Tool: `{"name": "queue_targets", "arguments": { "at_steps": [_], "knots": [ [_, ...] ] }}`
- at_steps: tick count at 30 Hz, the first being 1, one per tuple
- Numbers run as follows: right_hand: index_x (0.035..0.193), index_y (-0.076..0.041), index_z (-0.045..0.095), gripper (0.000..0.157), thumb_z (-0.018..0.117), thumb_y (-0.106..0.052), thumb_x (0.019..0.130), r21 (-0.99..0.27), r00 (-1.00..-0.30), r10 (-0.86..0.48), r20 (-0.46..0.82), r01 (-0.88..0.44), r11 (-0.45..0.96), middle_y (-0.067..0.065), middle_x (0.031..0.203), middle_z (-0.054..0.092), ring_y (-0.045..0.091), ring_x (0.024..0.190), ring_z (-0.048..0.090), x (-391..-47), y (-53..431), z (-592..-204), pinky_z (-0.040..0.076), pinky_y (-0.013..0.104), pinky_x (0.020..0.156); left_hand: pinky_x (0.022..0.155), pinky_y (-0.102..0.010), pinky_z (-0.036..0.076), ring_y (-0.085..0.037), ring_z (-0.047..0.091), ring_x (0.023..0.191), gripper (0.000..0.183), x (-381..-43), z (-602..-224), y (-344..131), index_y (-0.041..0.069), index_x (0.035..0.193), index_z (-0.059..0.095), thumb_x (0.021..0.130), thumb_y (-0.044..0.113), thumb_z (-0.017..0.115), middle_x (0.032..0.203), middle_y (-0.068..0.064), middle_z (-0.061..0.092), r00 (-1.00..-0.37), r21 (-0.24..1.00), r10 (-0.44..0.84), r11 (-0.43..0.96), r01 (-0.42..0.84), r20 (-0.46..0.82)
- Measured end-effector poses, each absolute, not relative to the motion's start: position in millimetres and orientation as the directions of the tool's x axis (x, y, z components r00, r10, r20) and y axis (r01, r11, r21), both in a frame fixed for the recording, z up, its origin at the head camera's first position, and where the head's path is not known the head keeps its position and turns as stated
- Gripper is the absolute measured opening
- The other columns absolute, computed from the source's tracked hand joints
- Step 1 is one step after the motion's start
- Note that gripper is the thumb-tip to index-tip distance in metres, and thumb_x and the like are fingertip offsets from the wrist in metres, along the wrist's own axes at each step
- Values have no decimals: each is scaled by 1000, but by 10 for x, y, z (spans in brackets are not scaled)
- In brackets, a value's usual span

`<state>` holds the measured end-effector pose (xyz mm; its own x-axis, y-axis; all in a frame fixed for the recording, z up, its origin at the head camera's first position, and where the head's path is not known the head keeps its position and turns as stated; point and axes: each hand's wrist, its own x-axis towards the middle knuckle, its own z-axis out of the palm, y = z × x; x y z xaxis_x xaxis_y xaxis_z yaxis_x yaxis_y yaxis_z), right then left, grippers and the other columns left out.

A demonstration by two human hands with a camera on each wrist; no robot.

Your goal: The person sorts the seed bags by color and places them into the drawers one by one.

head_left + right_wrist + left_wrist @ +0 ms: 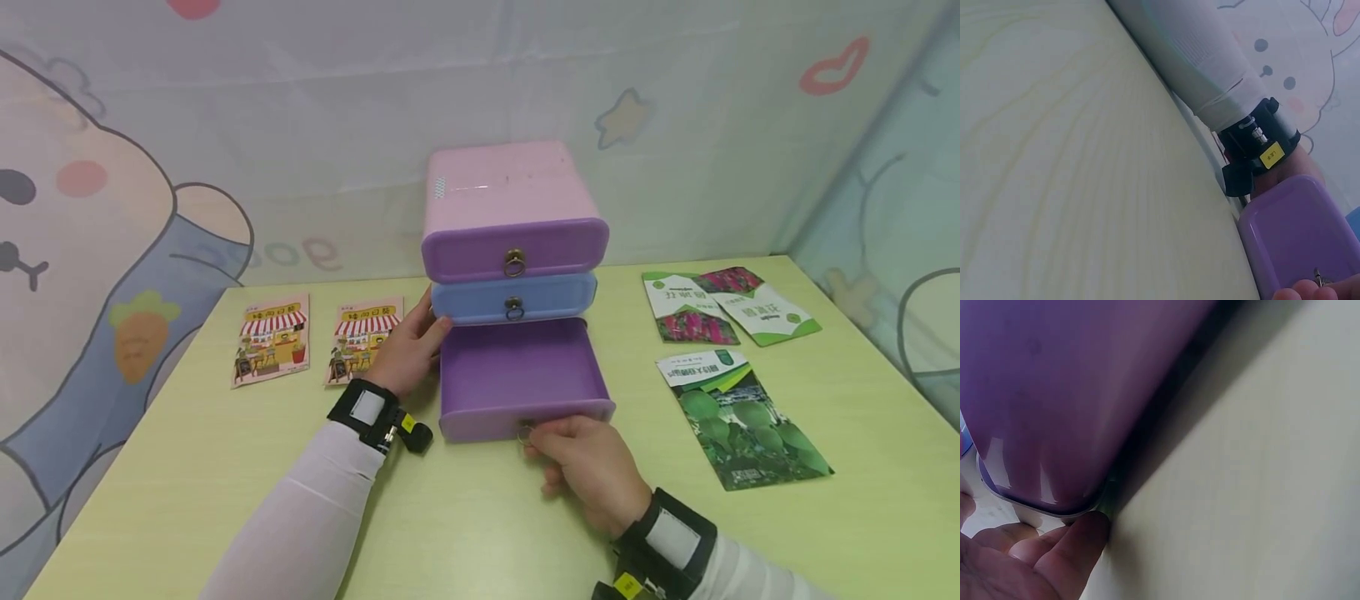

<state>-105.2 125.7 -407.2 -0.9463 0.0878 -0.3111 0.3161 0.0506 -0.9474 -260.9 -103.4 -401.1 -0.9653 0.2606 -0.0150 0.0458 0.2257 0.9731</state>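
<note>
A small drawer cabinet [501, 179] with a pink top stands at the back middle of the table. Its bottom purple drawer [517, 362] is pulled out and shows a bare inside. Thumb and forefinger of my right hand [592, 467] pinch the ring pull [525, 432] on that drawer's front, which the right wrist view also shows. My left hand [408, 350] rests against the cabinet's left side, thumb by the edge of the closed blue drawer [480, 301]. In the left wrist view its fingers [1075, 553] touch the cabinet's edge beside the drawer's purple side. The upper purple drawer [555, 247] is closed.
Two pink seed packets, one at far left [272, 342] and one [360, 337] partly behind my left hand, lie on the table [465, 533]. To the right lie two overlapping flower packets [686, 304] and a larger green packet [750, 425]. A printed cloth [337, 125] hangs behind.
</note>
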Motion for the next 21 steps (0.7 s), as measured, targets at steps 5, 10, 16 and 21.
{"name": "queue_targets", "arguments": {
  "at_steps": [5, 10, 16, 21],
  "knots": [
    [107, 7, 70, 19, 70, -9, 97, -948, -947, 86, -310, 315, 43, 5, 87, 76, 12, 55, 54, -1051, 1259, -4077, 58, 30, 53, 119, -53, 47, -32, 44, 152, 62, -2609, -4016, -1029, 53, 163, 23, 110, 41, 54, 171, -6, 36, -966, 973, 256, 229, 39, -22],
    [106, 7, 71, 19, 69, -9, 97, -948, -947, 78, -311, 315, 50, 6, 88, 76, 12, 55, 54, -1055, 1260, -4081, 58, 29, 53, 118, -55, 46, -33, 43, 153, 62, -2603, -4016, -1024, 51, 163, 24, 110, 40, 54, 171, -7, 36, -966, 974, 257, 222, 45, -14],
    [105, 5, 75, 21, 72, -14, 96, -945, -952, 28, -304, 306, 118, 4, 86, 76, 12, 56, 56, -1056, 1296, -4053, 58, 30, 55, 118, -55, 46, -32, 43, 153, 62, -2592, -4014, -1030, 53, 163, 24, 111, 40, 53, 171, -5, 37, -968, 972, 251, 233, 43, -17],
    [102, 3, 78, 22, 72, -17, 95, -935, -960, -24, -280, 267, 232, 6, 81, 74, 14, 58, 58, -1070, 1361, -3987, 58, 30, 56, 119, -55, 46, -32, 43, 153, 61, -2596, -4006, -1038, 55, 162, 23, 110, 42, 54, 171, -4, 37, -967, 970, 253, 240, 43, -20]
  ]
}}
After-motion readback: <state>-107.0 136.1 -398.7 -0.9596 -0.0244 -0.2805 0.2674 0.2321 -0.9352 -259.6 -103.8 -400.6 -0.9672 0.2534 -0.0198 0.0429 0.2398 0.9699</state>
